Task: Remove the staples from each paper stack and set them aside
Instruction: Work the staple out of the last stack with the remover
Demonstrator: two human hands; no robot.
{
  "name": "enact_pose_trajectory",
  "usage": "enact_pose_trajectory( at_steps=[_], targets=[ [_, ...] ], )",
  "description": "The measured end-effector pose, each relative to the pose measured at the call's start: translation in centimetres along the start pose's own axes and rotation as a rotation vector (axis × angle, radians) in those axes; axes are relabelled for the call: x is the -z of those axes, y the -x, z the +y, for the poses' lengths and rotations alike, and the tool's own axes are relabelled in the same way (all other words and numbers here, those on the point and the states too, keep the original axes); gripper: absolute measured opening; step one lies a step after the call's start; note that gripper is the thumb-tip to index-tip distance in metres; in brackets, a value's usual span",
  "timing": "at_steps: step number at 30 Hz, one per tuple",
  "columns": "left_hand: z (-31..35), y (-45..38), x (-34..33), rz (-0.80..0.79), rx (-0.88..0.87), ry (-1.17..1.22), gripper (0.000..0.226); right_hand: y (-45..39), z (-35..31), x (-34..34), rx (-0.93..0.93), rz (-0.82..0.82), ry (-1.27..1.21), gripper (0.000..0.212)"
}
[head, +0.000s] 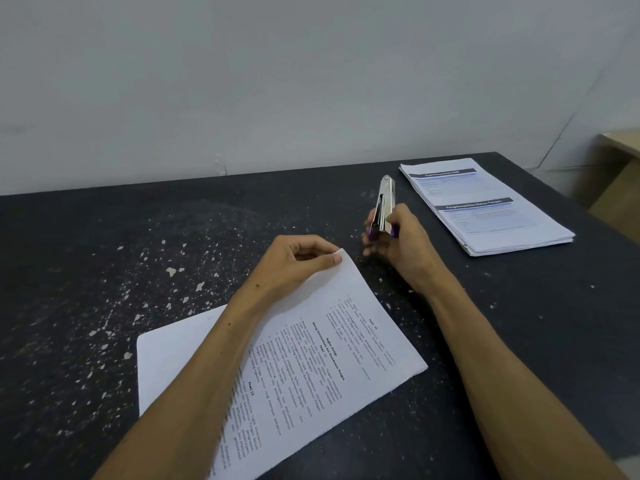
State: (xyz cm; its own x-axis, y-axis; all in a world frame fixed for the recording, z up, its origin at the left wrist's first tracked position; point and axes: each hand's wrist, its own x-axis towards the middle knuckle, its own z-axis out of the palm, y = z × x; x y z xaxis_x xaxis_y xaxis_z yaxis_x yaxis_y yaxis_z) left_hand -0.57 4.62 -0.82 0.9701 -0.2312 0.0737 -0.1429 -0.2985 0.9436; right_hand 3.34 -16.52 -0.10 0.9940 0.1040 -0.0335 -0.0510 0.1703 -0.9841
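Note:
A stack of printed white pages (pixel 322 368) lies slanted on the dark table in front of me. My left hand (pixel 298 261) pinches its far corner between thumb and forefinger, lifting that corner slightly. My right hand (pixel 398 240) is to the right of that corner, closed around a silver stapler with a purple base (pixel 382 209), which points up and away from me. A small dark speck, maybe a staple (pixel 362 260), lies on the table between the hands. A second, thicker pile of pages with blue headers (pixel 485 206) rests at the far right.
The black table (pixel 173 254) is speckled with white paint flecks and runs back to a pale wall. Its right edge lies just past the far pile, with a light wooden surface (pixel 620 143) beyond it.

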Motion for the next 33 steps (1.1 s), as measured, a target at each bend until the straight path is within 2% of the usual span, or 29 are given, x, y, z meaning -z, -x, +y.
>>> enact_pose_trajectory(
  at_steps=[2, 7, 10, 19, 33],
  targets=[
    [0.3, 0.1, 0.0, 0.007, 0.011, -0.010, 0.011, 0.1, 0.0, -0.1, -0.014, -0.039, -0.009, 0.027],
    [0.3, 0.0, 0.6, -0.065, 0.043, -0.026, 0.011, 1.0, -0.6, 0.3, -0.007, -0.221, 0.386, 0.030],
    [0.3, 0.0, 0.8, -0.108, 0.061, -0.003, 0.012, 1.4, -1.1, 0.6, -0.054, -0.305, 0.501, 0.028],
    [0.1, 0.0, 1.0, -0.123, 0.056, -0.003, 0.010, 1.7, -1.7, 0.8, -0.078, -0.425, 0.548, 0.032],
    [0.1, -0.1, 1.5, -0.189, 0.099, 0.035, 0.013, 1.5, -1.5, 0.7, -0.070, -0.417, 0.595, 0.033]
  ],
)
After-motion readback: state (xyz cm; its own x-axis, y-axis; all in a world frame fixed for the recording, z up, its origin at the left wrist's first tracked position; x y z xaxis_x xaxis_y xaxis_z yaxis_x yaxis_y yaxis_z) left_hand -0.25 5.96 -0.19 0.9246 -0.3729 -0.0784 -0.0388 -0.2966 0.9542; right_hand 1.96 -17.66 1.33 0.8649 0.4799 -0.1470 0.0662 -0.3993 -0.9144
